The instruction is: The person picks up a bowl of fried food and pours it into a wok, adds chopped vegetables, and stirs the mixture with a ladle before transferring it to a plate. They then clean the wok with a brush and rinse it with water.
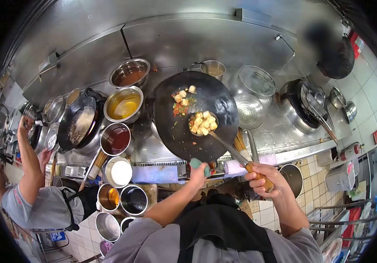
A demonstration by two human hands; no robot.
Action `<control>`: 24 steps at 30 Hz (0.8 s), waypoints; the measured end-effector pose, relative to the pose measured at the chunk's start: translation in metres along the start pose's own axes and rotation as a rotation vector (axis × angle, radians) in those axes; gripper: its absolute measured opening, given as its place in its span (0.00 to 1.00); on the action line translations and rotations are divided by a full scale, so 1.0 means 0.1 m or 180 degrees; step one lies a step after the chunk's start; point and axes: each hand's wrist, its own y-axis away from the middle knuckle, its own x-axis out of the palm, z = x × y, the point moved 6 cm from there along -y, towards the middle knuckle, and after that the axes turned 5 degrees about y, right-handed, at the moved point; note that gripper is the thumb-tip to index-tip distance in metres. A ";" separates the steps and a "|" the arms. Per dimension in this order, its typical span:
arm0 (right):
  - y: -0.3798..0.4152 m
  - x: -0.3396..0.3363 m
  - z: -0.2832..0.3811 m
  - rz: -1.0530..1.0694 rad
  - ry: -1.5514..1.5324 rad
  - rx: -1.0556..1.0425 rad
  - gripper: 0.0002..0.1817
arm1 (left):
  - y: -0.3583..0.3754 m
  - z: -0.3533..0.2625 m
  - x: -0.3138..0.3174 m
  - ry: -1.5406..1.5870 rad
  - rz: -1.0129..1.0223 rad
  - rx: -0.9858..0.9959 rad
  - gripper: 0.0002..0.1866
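Observation:
A large black wok (168, 127) sits in front of me on the steel range. My left hand (199, 174) is closed at its near rim, with a folded green cloth (195, 164) between hand and metal. Wrapped around the wooden handle of a ladle (232, 151) are the fingers of my right hand (265, 180). Pale golden cubes of food (203, 123) fill the ladle's bowl, which is over the middle of the wok. Beyond it, a few more cubes (182, 96) lie in the wok with chopped red and green bits (181, 107).
Left of the wok stand bowls of yellow oil (125, 105) and reddish liquid (119, 139). A perforated strainer (247, 111) rests at right, beside bamboo brushes (240, 147). At far left, a co-worker (43, 193) stands by another wok (76, 125). A pot (291, 177) is near my right arm.

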 end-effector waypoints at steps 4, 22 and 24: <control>-0.04 -0.08 -0.02 0.0014 -0.0157 0.0094 0.07 | -0.04 0.16 -0.04 0.0249 -0.0133 -0.0446 0.05; -0.54 -0.52 -1.55 -0.0642 -0.0256 -0.0191 0.17 | -0.23 0.03 -0.27 0.0200 0.0171 -0.0980 0.06; -0.53 -0.50 -1.64 -0.0575 -0.0204 -0.0241 0.17 | -0.16 -0.10 -0.24 0.0267 0.0244 -0.1027 0.05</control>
